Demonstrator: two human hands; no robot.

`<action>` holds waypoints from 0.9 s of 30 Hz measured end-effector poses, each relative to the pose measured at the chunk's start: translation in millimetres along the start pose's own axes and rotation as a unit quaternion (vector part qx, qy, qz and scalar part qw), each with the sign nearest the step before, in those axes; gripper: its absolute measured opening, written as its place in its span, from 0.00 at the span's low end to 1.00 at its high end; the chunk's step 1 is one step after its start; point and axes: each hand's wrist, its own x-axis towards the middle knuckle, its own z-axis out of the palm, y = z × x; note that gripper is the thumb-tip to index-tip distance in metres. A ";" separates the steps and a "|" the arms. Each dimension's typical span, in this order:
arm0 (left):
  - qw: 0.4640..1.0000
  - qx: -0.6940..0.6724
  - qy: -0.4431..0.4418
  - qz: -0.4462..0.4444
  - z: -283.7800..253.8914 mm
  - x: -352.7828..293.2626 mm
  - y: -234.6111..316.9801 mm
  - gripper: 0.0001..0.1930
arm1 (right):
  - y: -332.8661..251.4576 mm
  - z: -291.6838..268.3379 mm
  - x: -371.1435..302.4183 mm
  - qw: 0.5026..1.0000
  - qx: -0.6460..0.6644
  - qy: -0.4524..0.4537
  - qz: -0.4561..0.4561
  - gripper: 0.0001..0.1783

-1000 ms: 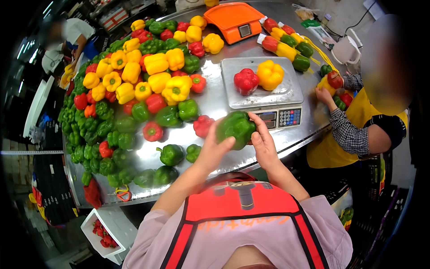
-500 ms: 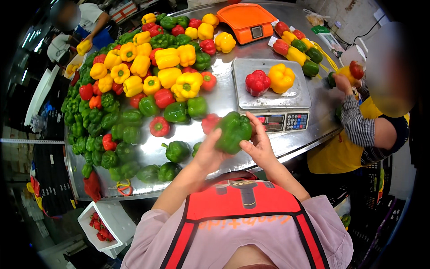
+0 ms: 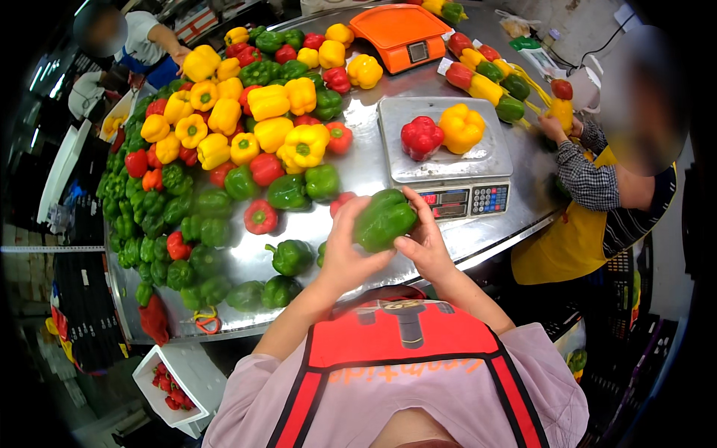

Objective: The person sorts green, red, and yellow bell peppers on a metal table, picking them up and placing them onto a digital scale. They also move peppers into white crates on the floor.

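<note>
Between my two hands I hold a large green bell pepper (image 3: 385,221) just in front of the scale's panel. My left hand (image 3: 345,250) wraps its left side, while my right hand (image 3: 427,245) grips it from the right with fingers behind and thumb in front. Beyond them, a red bell pepper (image 3: 422,138) and a yellow bell pepper (image 3: 463,128) rest side by side on the metal plate of a digital scale (image 3: 407,169). Left of my left hand lie a loose green pepper (image 3: 291,257) and a red pepper (image 3: 261,216) on the steel table (image 3: 246,250).
A big heap of yellow, red and green peppers (image 3: 224,116) fills the table's left. An orange scale (image 3: 399,33) stands at the back, beside wrapped three-colour pepper packs (image 3: 485,88). At right a co-worker's hand (image 3: 554,127) holds another pack. A white foam box (image 3: 198,373) stands below the left edge.
The green pepper has been turned in my hands to lie more sideways. The co-worker at right has tilted a pepper pack upright; another person at far left now reaches to a yellow pepper on the heap.
</note>
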 end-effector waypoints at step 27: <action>0.937 -0.342 -0.064 -0.013 -10.9 6.7 -29.3 0.31 | 2.0 7.5 -1.9 0.987 -0.104 0.020 -0.119 0.55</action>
